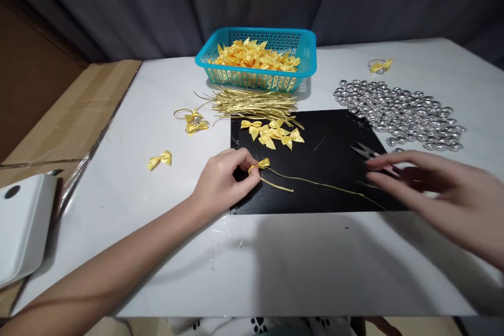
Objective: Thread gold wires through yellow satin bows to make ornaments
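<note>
My left hand pinches a small yellow ribbon bow between thumb and fingertips, above the left part of a black mat. A short gold wire tie sticks out below the bow. From the bow a thin yellowish thread runs right across the mat. My right hand, slightly blurred, is at the mat's right edge with thumb and index finger apart. Small thread snips lie by those fingers, blades pointing left, their handles partly hidden by the hand. Several loose yellow bows lie on the mat's upper left.
A blue basket of yellow bows stands at the back, with gold wire ties piled before it. Silver beads spread at right. Bow-and-wire pieces and a single bow lie left. A white device sits on cardboard.
</note>
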Demonstrator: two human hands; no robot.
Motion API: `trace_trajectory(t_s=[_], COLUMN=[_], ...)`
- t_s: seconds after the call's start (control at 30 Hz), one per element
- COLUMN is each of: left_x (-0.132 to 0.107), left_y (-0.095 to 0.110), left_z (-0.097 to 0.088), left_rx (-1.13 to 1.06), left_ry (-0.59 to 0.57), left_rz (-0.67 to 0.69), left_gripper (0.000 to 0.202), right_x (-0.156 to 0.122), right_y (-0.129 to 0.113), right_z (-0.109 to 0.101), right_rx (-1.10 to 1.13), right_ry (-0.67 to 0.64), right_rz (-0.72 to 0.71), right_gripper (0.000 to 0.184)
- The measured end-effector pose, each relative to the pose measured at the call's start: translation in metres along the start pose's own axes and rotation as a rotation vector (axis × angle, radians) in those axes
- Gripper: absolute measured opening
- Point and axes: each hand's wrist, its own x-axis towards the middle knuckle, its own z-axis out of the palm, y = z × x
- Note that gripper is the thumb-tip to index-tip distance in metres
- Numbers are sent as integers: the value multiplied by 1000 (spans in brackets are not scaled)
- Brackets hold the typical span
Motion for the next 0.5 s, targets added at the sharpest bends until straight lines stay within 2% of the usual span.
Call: trace_trajectory(t_s=[0.1, 0.2, 0.3, 0.5], left_x=[-1, -2, -2, -2], left_y=[2, 4, 5, 3], left_z=[1, 1, 0, 1], left_rx=[0, 9, 13, 2], left_ry=[14, 27, 40, 50], left_rz=[25, 53, 70, 63], left_gripper=[7, 7, 8, 8], right_x=[12, 22, 29, 31], right_y=[-52, -81, -89, -84], right_z=[35, 64, 75, 71], right_rx=[163, 264, 272, 254], right_ry=[-77, -175, -234, -323], right_rz=[-161, -230, -221, -217], right_gripper=[27, 21, 15, 17])
